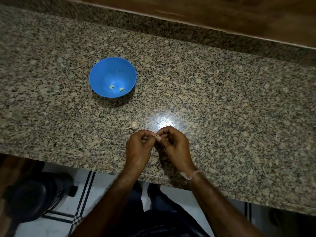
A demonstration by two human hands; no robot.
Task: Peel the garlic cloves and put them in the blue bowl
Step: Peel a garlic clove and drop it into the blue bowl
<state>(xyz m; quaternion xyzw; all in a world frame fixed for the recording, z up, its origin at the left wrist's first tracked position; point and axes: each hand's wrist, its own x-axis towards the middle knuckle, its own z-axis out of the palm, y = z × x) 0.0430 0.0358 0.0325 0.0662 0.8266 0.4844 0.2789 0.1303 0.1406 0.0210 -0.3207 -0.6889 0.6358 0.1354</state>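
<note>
A small garlic clove is pinched between the fingertips of the left hand and right hand, near the counter's near edge. The skin is best nicked and pulled away gently. The blue bowl, far left, holds peeled cloves.

Single head view, looking steeply down, near counter front edge.

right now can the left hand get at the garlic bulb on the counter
Probably yes: the bulb lies just beyond the left hand with nothing between, but that hand is pinching a clove.
</note>
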